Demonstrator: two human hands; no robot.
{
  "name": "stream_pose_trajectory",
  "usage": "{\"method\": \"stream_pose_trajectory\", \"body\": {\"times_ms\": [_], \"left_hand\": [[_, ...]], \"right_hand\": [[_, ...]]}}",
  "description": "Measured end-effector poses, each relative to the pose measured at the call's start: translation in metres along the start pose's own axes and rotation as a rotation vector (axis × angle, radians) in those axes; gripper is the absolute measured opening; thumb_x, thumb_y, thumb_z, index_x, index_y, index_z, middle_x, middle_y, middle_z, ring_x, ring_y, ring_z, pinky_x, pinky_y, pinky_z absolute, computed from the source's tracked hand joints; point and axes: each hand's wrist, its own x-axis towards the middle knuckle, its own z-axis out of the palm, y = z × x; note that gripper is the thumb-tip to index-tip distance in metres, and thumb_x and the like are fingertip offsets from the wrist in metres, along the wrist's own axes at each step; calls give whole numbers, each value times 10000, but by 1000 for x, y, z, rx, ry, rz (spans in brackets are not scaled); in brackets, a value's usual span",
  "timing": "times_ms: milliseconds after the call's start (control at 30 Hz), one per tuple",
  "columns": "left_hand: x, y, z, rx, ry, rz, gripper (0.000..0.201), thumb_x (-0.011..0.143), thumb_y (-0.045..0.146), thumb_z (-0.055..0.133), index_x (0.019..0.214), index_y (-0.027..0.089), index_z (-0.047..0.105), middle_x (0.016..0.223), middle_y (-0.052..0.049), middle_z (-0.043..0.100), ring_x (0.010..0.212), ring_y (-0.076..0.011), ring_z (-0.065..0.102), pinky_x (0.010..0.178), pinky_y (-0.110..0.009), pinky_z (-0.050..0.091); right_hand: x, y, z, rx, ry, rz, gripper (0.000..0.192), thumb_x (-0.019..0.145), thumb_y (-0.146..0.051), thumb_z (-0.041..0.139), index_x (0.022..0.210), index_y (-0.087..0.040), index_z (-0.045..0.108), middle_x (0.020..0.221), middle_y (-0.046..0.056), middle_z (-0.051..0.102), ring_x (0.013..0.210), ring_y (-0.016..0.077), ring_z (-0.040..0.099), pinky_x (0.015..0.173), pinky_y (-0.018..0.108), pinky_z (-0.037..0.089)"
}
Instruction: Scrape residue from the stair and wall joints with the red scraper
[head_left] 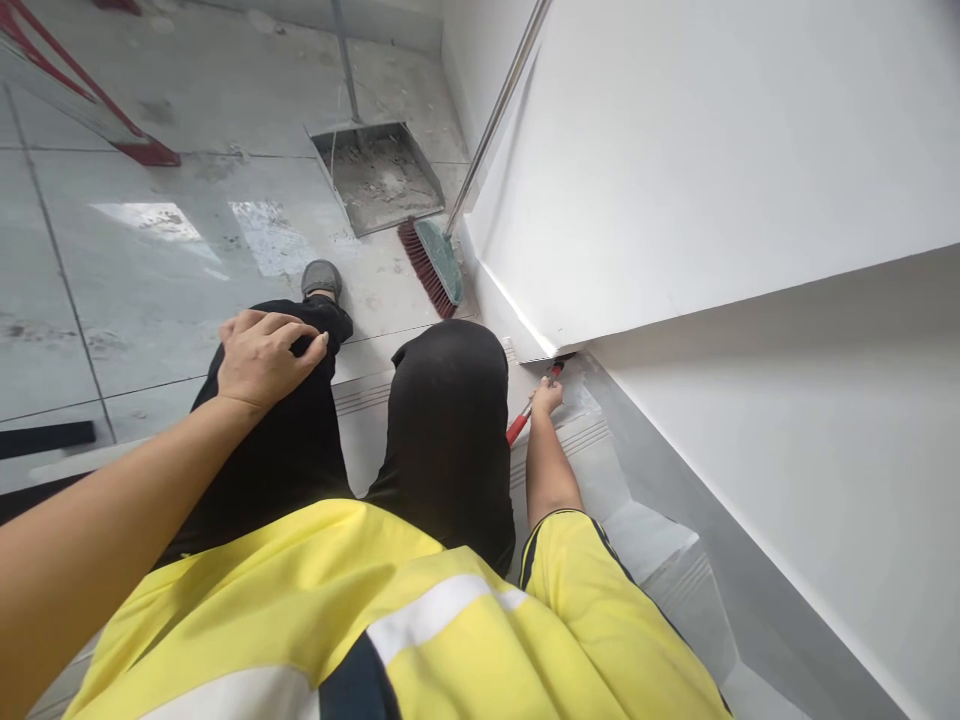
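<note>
My left hand [264, 358] lies on my left knee, holding nothing, with the fingers loosely bent and the thumb apart. Low at the right, my right hand [547, 396] is wrapped round a red-handled tool [519, 424] with a dark part near its far end. That end reaches to the bottom corner of the white wall [705, 150], where its tip is hidden, so I cannot tell its exact kind. Under the right hand are pale tiled stair steps [559, 440] with grooved edges.
A broom [441, 262] with dark red bristles leans on the wall ahead. Beside it a metal dustpan [386, 180] holds dust and debris. The foot of a red-and-silver ladder [146, 150] stands at upper left. Dusty grey tiles [150, 330] cover the floor. A dark bar [46, 438] lies at far left.
</note>
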Motion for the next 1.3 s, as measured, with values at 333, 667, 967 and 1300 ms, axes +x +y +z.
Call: {"method": "stream_pose_trajectory", "body": {"times_ms": [333,667,967,1300], "left_hand": [[-2,-2,2,16,15,12,273,839,400,535,734,185,667,849,-68,705,891,-234,559,846,-380,334],[2,-2,5,0,26,9,297,839,420,533,724,182,670,840,-71,709,889,-245,566,822,-375,344],[2,3,3,-30,-15,3,292,842,410,528,721,185,668,831,-70,699,883,-235,549,830,-378,317],[1,0,4,-7,17,13,278,837,406,538,716,190,664,824,-52,704,872,-225,565,825,-368,335]], "right_hand": [[-7,-1,7,1,71,44,353,852,-348,478,1128,-129,501,519,-33,552,405,155,558,439,232,450],[-1,1,-6,11,40,-20,412,833,-370,491,1160,-121,509,519,-39,540,389,141,536,412,219,425],[-2,-1,-17,-16,59,-1,398,818,-361,519,1144,-135,535,492,-47,525,374,144,524,399,220,411],[-2,2,-23,-8,68,11,387,803,-368,542,1115,-140,550,485,-45,535,382,152,542,385,220,407]]}}
